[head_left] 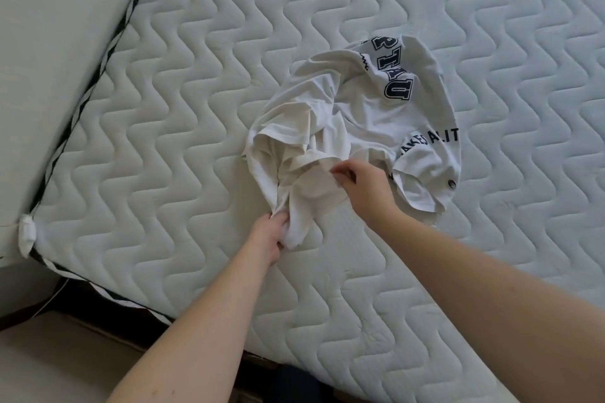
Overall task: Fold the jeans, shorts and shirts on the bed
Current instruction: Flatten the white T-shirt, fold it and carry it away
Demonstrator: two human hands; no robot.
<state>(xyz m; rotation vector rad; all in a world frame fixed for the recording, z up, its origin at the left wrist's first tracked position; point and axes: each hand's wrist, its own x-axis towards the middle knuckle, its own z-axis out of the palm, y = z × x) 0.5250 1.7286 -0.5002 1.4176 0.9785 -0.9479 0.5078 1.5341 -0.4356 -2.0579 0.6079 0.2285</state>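
A white shirt [370, 114] with dark navy lettering lies crumpled in the middle of the bed [183, 127]. My left hand [271, 232] grips a bunched edge of the shirt at its near side. My right hand [363, 186] pinches a thin fold of the shirt's fabric between thumb and fingers, just right of the left hand. A small dark button or stud shows at the shirt's right edge.
The bed is a bare white quilted mattress with a black-and-white striped border [98, 75] along its left edge. A pale wall or panel [49, 42] stands to the left. Floor [65, 363] shows at the lower left.
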